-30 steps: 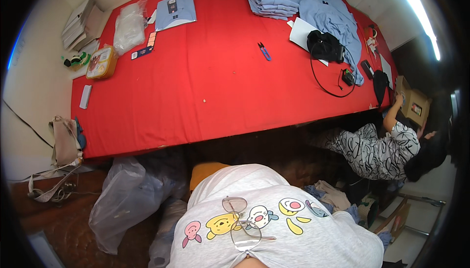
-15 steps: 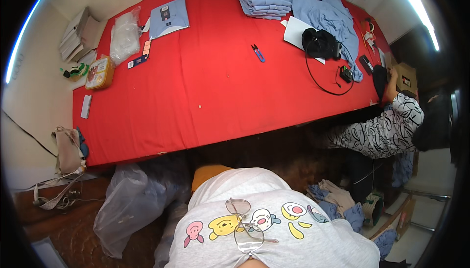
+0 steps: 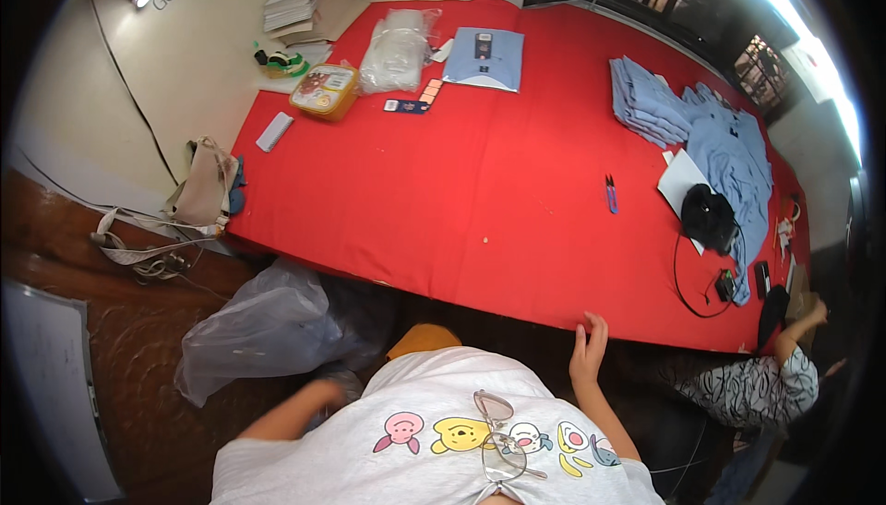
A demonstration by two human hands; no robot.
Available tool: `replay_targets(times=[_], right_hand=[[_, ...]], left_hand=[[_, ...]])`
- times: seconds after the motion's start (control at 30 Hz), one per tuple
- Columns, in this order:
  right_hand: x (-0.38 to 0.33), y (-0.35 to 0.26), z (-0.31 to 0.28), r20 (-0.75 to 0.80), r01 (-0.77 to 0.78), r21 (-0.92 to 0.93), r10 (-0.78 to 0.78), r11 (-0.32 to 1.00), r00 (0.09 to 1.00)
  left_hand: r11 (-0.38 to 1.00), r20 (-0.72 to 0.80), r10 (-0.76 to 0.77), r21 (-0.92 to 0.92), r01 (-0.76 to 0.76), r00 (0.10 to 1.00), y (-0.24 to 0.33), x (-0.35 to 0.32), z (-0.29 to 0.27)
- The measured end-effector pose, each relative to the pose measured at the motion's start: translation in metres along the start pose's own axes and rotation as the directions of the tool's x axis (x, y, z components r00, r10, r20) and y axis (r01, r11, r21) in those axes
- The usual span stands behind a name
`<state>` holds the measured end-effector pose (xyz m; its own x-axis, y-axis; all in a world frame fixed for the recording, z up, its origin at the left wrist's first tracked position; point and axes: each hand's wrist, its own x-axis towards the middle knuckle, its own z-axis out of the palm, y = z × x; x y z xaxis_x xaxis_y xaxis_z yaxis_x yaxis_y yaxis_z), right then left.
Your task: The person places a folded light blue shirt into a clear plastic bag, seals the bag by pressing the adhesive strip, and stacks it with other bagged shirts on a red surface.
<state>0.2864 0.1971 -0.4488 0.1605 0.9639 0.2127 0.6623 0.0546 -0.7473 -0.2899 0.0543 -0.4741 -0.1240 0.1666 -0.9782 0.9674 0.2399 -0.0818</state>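
Observation:
My right hand is at the front edge of the red-covered table, its fingers stretched out and apart, with nothing in them. Low at my left side, my left hand is smeared by motion, and its fingers cannot be made out. The large translucent plastic bag under the table edge is the nearest thing to it. On the tabletop lie blue-handled thread snips and, farther back, a folded blue shirt in a clear bag.
Folded blue shirts and a loose shirt lie back right, with a black cabled device. A yellow-lidded tub, plastic sleeves and papers stand back left. Another person is at the right.
The view has swung left, so the table's things sit farther right in it. Both my hands have come into view. The other person's arm remains at the table's right end.

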Motion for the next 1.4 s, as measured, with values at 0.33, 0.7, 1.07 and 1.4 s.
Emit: replay_targets(times=[0.33,0.7,1.07,1.4], right_hand=[[0.1,-0.098,0.125,0.286,0.13,0.075,-0.146,0.989,0.947],[0.087,-0.097,0.186,0.113,0.129,-0.282,-0.1,0.951,0.989],[0.213,-0.161,0.207,0.198,0.217,-0.131,-0.189,0.967,0.962],[0.44,-0.309,0.415,0.253,-0.072,0.327,-0.014,0.942,0.967]], left_hand=[[0.713,-0.968,0.248,0.202,-0.672,-0.027,0.146,-0.096,-0.436],[0.917,-0.853,0.366,0.399,-0.015,-0.371,0.123,0.064,-0.756],[0.705,-0.955,0.172,0.29,-0.647,-0.241,0.102,0.016,-0.74],[0.62,-0.894,0.387,0.435,-0.653,-0.227,0.122,-0.038,-0.736]])
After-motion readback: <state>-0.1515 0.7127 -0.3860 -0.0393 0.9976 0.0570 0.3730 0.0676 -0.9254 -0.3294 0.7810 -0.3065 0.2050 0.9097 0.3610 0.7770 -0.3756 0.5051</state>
